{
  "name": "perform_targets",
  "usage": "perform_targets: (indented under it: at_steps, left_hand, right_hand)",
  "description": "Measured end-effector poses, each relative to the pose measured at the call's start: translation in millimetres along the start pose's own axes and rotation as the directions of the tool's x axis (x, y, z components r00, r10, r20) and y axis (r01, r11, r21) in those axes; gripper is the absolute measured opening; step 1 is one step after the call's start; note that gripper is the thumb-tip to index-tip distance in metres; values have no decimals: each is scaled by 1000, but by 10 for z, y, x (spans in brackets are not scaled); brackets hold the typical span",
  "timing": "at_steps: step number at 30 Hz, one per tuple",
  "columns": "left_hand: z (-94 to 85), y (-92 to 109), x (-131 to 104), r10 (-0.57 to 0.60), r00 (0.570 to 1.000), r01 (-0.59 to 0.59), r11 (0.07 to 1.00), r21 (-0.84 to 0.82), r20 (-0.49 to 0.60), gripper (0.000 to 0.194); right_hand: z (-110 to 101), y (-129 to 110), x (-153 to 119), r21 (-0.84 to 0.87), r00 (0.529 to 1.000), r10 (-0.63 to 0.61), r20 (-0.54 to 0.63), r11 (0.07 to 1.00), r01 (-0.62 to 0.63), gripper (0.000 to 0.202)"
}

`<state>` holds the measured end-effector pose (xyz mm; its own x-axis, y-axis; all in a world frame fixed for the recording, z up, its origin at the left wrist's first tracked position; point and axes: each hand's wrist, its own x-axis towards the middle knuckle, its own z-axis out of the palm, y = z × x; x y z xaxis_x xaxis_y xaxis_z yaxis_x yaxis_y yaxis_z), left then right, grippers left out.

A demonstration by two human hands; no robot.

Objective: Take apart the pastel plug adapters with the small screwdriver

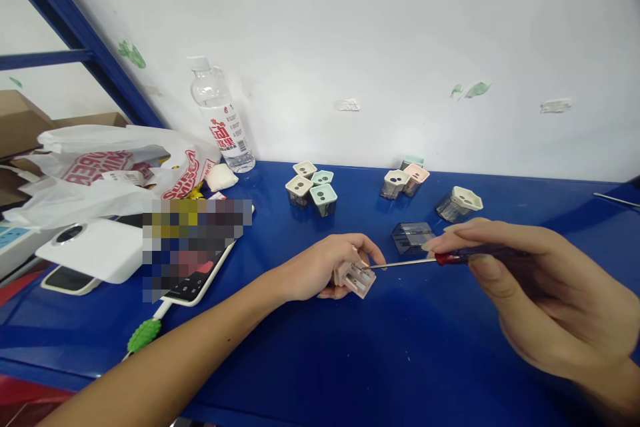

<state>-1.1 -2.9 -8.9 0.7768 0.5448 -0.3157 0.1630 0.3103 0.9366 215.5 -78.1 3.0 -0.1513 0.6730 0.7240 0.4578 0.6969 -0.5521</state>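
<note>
Near the middle of the blue table, my left hand [325,267] has its fingers wrapped round a pale pink pencil sharpener insert [359,280] with metal blades. My right hand [550,300], at the right, is closed round a screwdriver [453,258] with a dark red handle. Its thin metal shaft points left, and the tip meets the sharpener piece at a blade. Just behind the shaft lies a dark transparent sharpener container [413,238]. Behind it on the right stands a cream-topped sharpener [467,199] with a dark see-through body.
Several cream and mint sharpeners [323,197] are grouped behind my left hand, others [395,181] further right. A water bottle [225,127] stands by the wall. On the left are plastic bags [110,167], a phone [200,280], a white device [95,247] and a green-covered cable [144,335].
</note>
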Motion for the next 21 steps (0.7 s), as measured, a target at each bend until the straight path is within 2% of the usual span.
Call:
perform_targets:
  at_steps: [14, 21]
  left_hand:
    - [9, 11, 3, -9, 1000, 10, 999, -30, 20, 31]
    - [1, 0, 1, 0, 1000, 0, 1000, -20, 28, 34]
  right_hand:
    - [7, -25, 21, 28, 999, -27, 34, 999, 26, 50]
    - [4, -16, 15, 9, 998, -37, 52, 999, 37, 46]
